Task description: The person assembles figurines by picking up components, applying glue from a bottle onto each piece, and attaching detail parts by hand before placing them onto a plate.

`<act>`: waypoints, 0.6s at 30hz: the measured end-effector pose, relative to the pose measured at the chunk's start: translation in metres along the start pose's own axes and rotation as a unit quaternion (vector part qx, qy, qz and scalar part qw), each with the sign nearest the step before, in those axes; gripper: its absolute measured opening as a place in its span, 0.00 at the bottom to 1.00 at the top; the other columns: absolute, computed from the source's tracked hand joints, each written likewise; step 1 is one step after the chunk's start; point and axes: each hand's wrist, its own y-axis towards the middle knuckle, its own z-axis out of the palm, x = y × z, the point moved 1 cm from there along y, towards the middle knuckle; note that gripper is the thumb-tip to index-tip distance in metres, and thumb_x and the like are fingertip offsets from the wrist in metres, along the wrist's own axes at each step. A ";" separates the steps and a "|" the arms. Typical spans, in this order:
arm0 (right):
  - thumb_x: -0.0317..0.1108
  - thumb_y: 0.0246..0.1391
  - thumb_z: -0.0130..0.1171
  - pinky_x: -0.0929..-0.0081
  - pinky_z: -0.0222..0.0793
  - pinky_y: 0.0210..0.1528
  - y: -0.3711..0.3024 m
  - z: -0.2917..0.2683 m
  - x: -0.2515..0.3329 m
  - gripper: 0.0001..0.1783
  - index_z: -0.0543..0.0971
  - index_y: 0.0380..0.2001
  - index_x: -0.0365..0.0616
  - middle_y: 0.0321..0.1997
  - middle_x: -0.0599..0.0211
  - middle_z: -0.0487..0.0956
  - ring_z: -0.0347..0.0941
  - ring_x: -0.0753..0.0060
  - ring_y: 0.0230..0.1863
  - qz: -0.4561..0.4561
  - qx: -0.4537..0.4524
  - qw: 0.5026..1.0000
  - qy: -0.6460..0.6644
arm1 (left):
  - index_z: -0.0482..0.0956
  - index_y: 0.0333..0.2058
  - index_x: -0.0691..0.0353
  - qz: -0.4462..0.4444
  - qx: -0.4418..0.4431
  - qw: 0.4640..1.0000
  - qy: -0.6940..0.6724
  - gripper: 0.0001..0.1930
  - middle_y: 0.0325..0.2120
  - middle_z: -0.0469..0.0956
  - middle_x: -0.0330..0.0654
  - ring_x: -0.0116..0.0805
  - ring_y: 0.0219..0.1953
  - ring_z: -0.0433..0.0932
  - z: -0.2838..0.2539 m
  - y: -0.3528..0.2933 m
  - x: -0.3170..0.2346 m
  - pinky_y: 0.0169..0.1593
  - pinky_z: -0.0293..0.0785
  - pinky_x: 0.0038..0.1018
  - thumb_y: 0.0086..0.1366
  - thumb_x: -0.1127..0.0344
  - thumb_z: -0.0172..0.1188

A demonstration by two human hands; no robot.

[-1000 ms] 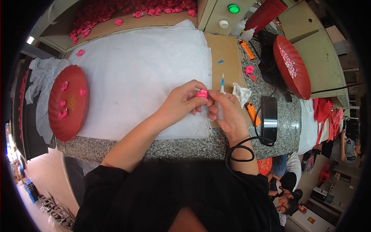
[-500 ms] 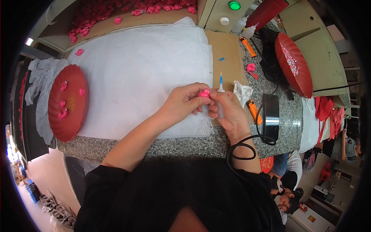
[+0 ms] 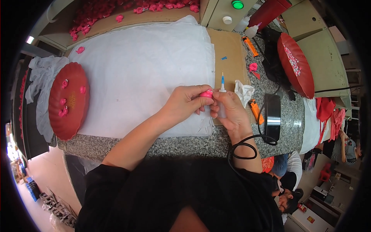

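Between the thumb and fingers of my left hand (image 3: 184, 101) is a small pink figurine (image 3: 206, 94), partly covered by the fingertips. My right hand (image 3: 234, 110) is closed round a small clear bottle (image 3: 221, 111) with a blue needle tip (image 3: 223, 80) pointing away from me. The right thumb and forefinger also reach the figurine's right side. Both hands are over the right edge of the white cloth (image 3: 143, 73). A small blue piece (image 3: 223, 58) lies on the cardboard (image 3: 228, 42) beyond the needle.
At the left, a red scalloped plate (image 3: 73, 123) holds several pink figurines. Another red plate (image 3: 307, 79) at the right bears small pale pieces. Orange lighters (image 3: 256, 111), crumpled white tissue (image 3: 243, 92), a black phone-like slab (image 3: 272, 120) and a dark cable (image 3: 241, 144) are near my right hand.
Both hands keep the same hold on the figurine and the bottle. The whole view has shifted very slightly; nothing else has visibly moved on the bench.
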 end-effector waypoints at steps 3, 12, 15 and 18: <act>0.32 0.44 0.54 0.81 0.60 0.17 -0.001 0.001 -0.001 0.07 0.73 0.25 0.39 0.17 0.72 0.69 0.62 0.82 0.17 -0.005 -0.008 1.000 0.005 | 0.74 0.38 0.65 -0.002 0.001 1.000 -0.001 0.11 0.21 0.73 0.34 0.18 0.21 0.67 0.002 0.000 -0.002 0.25 0.68 0.15 0.56 0.70 0.53; 0.31 0.45 0.54 0.79 0.62 0.18 -0.001 0.002 -0.003 0.07 0.73 0.26 0.38 0.18 0.71 0.70 0.64 0.80 0.17 -0.007 -0.002 1.000 0.014 | 0.74 0.39 0.63 -0.011 -0.012 0.999 0.035 0.11 0.20 0.72 0.33 0.17 0.20 0.67 0.002 -0.002 -0.007 0.23 0.65 0.13 0.55 0.69 0.54; 0.31 0.45 0.54 0.79 0.62 0.18 0.000 0.000 -0.004 0.07 0.73 0.26 0.38 0.18 0.71 0.70 0.64 0.79 0.17 -0.009 0.004 1.000 0.011 | 0.75 0.33 0.61 -0.007 -0.004 0.999 0.041 0.07 0.20 0.74 0.31 0.16 0.21 0.66 0.002 -0.003 -0.008 0.23 0.62 0.13 0.57 0.68 0.51; 0.31 0.45 0.54 0.79 0.62 0.18 0.000 0.000 -0.004 0.07 0.73 0.26 0.38 0.17 0.70 0.70 0.64 0.79 0.17 -0.004 0.001 1.000 0.012 | 0.76 0.32 0.61 -0.007 -0.002 0.999 0.044 0.07 0.19 0.74 0.31 0.16 0.20 0.66 0.002 -0.003 -0.007 0.22 0.62 0.14 0.56 0.68 0.51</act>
